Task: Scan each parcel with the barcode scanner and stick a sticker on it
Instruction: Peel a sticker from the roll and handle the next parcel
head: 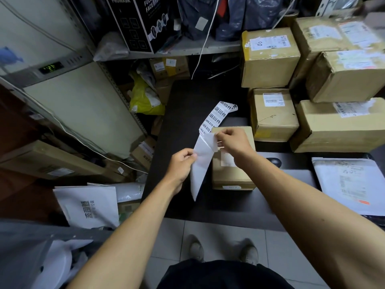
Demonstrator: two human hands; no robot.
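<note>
Parcels crowd a dark table (187, 97). At its middle, the sticker strip (216, 117) hangs over a small cardboard parcel (233, 174). The left hand (181, 163) pinches the blank backing; the right hand (233, 140) pinches a sticker's edge. Peel slowly and flat, I'd say, keeping the backing taut. The dark rounded object (275, 162) behind the right forearm may be the scanner; I cannot tell.

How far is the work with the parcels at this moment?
Done: cannot tell; the small box on the black table has a label, but no new sticker shows. In hand: the left hand holds the sticker strip while the right hand pinches one sticker at it. Left: sticking it on, then the stacked boxes and white mailer.
</note>
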